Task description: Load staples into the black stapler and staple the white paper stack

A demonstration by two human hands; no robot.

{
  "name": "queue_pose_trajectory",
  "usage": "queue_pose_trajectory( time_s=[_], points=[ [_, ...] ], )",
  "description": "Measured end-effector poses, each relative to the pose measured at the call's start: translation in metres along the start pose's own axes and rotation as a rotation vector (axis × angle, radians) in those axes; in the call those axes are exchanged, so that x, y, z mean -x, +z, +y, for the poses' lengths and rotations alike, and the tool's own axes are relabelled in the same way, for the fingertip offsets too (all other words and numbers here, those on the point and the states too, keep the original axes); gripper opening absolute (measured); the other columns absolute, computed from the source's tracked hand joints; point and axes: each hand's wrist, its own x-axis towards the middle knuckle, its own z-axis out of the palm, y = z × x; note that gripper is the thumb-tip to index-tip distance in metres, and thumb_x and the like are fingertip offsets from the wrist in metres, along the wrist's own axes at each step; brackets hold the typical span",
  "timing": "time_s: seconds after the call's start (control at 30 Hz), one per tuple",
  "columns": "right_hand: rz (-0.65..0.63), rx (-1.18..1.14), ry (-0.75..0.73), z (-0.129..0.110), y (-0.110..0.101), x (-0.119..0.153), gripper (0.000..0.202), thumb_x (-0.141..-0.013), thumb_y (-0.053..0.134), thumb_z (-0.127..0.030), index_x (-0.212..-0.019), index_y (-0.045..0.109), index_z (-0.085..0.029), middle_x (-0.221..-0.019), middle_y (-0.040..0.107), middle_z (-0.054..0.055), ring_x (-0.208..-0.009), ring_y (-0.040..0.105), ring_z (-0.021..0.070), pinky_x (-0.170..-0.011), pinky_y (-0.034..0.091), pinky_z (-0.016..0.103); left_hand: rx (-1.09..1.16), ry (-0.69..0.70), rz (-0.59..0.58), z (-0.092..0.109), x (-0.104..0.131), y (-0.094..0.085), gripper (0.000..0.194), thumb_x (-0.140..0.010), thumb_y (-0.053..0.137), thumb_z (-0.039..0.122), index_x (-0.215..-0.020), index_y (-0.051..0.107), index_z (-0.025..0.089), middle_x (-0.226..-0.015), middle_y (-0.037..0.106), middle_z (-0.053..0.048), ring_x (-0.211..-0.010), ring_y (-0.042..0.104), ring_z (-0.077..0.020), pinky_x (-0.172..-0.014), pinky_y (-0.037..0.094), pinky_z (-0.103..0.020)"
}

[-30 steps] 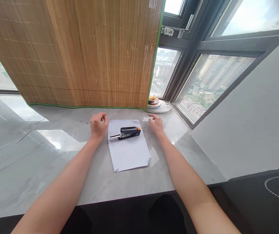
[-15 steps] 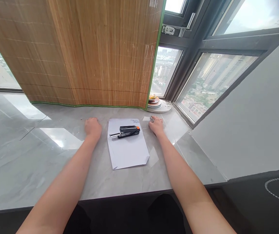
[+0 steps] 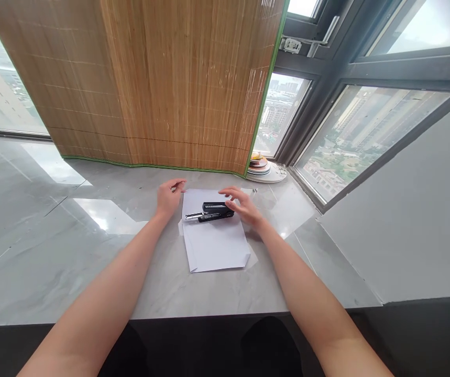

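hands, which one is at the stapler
The right hand, over the right end of the black stapler; the left hand is apart from it, by the far left corner of the paper.

Two hands are counted, one bare left hand (image 3: pixel 168 199), one bare right hand (image 3: pixel 244 205); one black-and-silver stapler (image 3: pixel 214 212) is spotted, one brown bamboo blind (image 3: pixel 150 84); stacked round plates (image 3: pixel 260 170) can't be numbered!

Facing you, a tall brown bamboo-slat blind (image 3: pixel 162 78) with green edging hangs along the rear edge of the grey marbled stone ledge (image 3: pixel 52 251). At your ledge's rear right corner, a stack of round, mostly pale plates (image 3: pixel 259 169) stands below dark grey metal window frames (image 3: pixel 338 55). Your ledge's right edge meets a plain white wall (image 3: pixel 413 225).
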Motion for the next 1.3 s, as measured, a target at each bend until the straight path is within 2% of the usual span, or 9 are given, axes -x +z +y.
queue_pose_trajectory(
  time_s=[0.07, 0.13, 0.2, 0.33, 0.53, 0.73, 1.0, 1.2, 1.3],
  points=[
    [-0.143, 0.007, -0.073, -0.008, 0.01, 0.001, 0.042, -0.098, 0.072, -0.049, -0.134, 0.073, -0.026, -0.129, 0.074, 0.01, -0.117, 0.069, 0.027, -0.101, 0.056, 0.042, 0.116, -0.021, -0.053, -0.002, -0.001, 0.002, 0.025, -0.089, 0.08, 0.042, -0.099, 0.085, 0.019, -0.103, 0.078, -0.009, -0.085, 0.072, -0.0202, -0.091, 0.061, -0.038],
    [-0.173, 0.015, -0.07, -0.008, 0.018, 0.003, 0.041, -0.094, 0.077, -0.042, -0.132, 0.074, -0.027, -0.124, 0.077, 0.009, -0.113, 0.071, 0.0281, -0.103, 0.056, 0.045, 0.213, -0.045, -0.093, -0.003, -0.001, 0.004, 0.037, -0.085, 0.085, 0.052, -0.097, 0.085, 0.017, -0.103, 0.079, -0.01, -0.088, 0.072, -0.0204, -0.097, 0.061, -0.043],
    [-0.107, -0.007, -0.046, -0.005, 0.024, 0.005, 0.034, -0.092, 0.078, -0.037, -0.124, 0.076, -0.027, -0.117, 0.079, 0.008, -0.106, 0.074, 0.0274, -0.099, 0.058, 0.045, 0.262, -0.08, -0.12, -0.002, 0.0, 0.005, 0.048, -0.077, 0.091, 0.06, -0.095, 0.085, 0.016, -0.104, 0.08, -0.011, -0.09, 0.072, -0.0211, -0.101, 0.061, -0.046],
    [0.109, -0.021, -0.009, 0.001, 0.025, 0.005, 0.035, -0.086, 0.081, -0.033, -0.12, 0.077, -0.025, -0.114, 0.081, 0.007, -0.1, 0.076, 0.027, -0.095, 0.06, 0.043, 0.335, -0.123, -0.144, -0.001, 0.001, 0.007, 0.064, -0.066, 0.098, 0.062, -0.11, 0.084, 0.018, -0.099, 0.081, -0.011, -0.098, 0.075, -0.0239, -0.104, 0.06, -0.048],
    [0.113, 0.088, 0.048, 0.004, 0.023, 0.002, 0.031, -0.081, 0.082, -0.027, -0.112, 0.08, -0.024, -0.112, 0.083, 0.007, -0.102, 0.077, 0.0292, -0.098, 0.058, 0.044, 0.265, -0.132, -0.244, 0.003, 0.005, 0.007, 0.056, -0.067, 0.098, 0.06, -0.101, 0.086, 0.017, -0.107, 0.082, -0.013, -0.099, 0.076, -0.0246, -0.104, 0.06, -0.047],
    [0.08, 0.055, 0.103, 0.005, 0.021, 0.001, 0.033, -0.081, 0.082, -0.028, -0.113, 0.079, -0.023, -0.109, 0.083, 0.006, -0.097, 0.077, 0.0273, -0.093, 0.058, 0.041, 0.125, -0.038, -0.434, 0.015, 0.016, 0.009, 0.063, -0.074, 0.096, 0.053, -0.123, 0.08, 0.018, -0.106, 0.083, -0.013, -0.093, 0.076, -0.0248, -0.089, 0.064, -0.044],
    [0.084, 0.044, 0.109, 0.006, 0.021, 0.001, 0.033, -0.08, 0.082, -0.03, -0.112, 0.08, -0.024, -0.107, 0.083, 0.005, -0.096, 0.077, 0.0275, -0.093, 0.058, 0.042, -0.098, 0.241, -0.443, 0.015, 0.017, 0.011, 0.033, -0.088, 0.083, 0.05, -0.107, 0.087, 0.024, -0.111, 0.08, -0.01, -0.096, 0.072, -0.0225, -0.085, 0.059, -0.038],
    [0.073, 0.058, 0.1, 0.006, 0.02, 0.001, 0.033, -0.08, 0.081, -0.028, -0.113, 0.08, -0.023, -0.104, 0.083, 0.005, -0.095, 0.076, 0.0273, -0.092, 0.058, 0.04, -0.224, 0.321, -0.526, 0.006, 0.014, 0.012, 0.028, -0.087, 0.082, 0.047, -0.108, 0.086, 0.028, -0.102, 0.079, -0.006, -0.089, 0.069, -0.0202, -0.078, 0.052, -0.035],
    [0.067, 0.06, 0.097, 0.008, 0.019, 0.0, 0.033, -0.08, 0.081, -0.028, -0.113, 0.079, -0.023, -0.105, 0.083, 0.006, -0.096, 0.076, 0.0276, -0.093, 0.057, 0.041, -0.271, 0.32, -0.557, 0.004, 0.014, 0.011, 0.037, -0.085, 0.084, 0.042, -0.119, 0.082, 0.028, -0.097, 0.08, -0.004, -0.088, 0.067, -0.0194, -0.08, 0.05, -0.035]
  ],
)
